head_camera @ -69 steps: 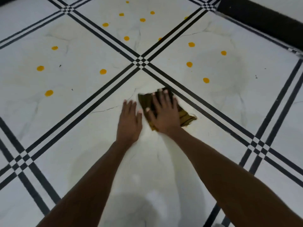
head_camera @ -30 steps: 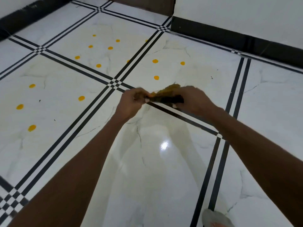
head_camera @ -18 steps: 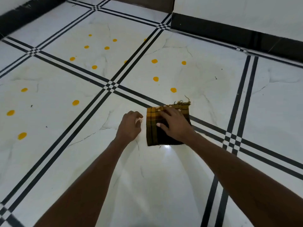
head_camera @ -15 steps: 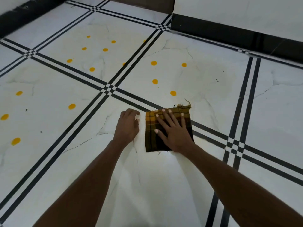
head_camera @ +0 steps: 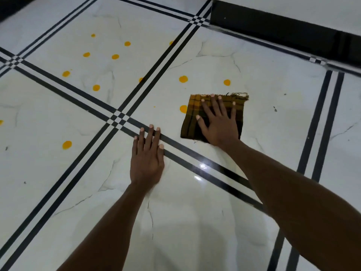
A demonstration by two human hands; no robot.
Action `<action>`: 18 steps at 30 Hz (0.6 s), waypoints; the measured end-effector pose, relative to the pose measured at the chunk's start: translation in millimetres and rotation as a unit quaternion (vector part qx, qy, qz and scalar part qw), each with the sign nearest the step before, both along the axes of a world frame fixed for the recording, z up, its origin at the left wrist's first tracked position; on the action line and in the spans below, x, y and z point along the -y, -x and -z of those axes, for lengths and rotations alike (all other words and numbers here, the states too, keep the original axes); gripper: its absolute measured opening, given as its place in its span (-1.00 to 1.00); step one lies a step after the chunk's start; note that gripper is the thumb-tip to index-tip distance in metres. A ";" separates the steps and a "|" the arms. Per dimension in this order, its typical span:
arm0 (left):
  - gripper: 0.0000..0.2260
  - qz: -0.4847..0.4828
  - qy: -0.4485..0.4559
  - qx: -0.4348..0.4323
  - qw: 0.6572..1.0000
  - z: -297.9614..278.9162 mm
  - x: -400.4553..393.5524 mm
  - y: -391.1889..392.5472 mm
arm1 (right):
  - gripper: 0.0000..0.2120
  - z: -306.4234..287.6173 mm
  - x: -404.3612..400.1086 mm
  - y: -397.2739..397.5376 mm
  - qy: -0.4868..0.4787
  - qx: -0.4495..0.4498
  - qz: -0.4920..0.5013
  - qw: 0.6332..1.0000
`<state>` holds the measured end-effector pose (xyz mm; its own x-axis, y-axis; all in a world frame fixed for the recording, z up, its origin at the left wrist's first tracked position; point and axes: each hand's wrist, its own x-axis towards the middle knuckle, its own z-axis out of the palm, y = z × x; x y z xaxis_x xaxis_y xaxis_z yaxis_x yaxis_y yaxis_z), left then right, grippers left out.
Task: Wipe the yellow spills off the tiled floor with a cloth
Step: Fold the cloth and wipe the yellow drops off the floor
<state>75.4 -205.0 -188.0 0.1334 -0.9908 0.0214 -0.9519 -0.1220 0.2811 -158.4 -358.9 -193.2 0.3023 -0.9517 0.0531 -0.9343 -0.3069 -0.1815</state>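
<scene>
On the tiled floor (head_camera: 273, 114), right hand (head_camera: 218, 122) flat on the plaid cloth (head_camera: 190, 122) (no readable label), left hand (head_camera: 147, 157) spread on bare tile, yellow spills (head_camera: 183, 79) nearby.

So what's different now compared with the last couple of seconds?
The cloth, lifted and refolded between both hands a second ago, is back flat on the floor and has slid forward across the black tile lines; its left edge now meets a yellow spill. The right hand presses it flat. The left hand has uncurled, now flat on the floor. Farther spills remain.
</scene>
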 end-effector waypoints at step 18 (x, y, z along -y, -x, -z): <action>-0.47 -0.001 0.012 -0.067 0.998 -1.0 46.2 -15.6 | -0.33 -1.4 59.6 -49.2 0.005 -0.003 -0.081 0.997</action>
<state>91.0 -251.2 -187.0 0.1394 -0.9899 0.0271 -0.9055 -0.1163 0.4081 -109.2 -418.5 -191.8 0.4525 -0.8898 0.0596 -0.8735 -0.4557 -0.1715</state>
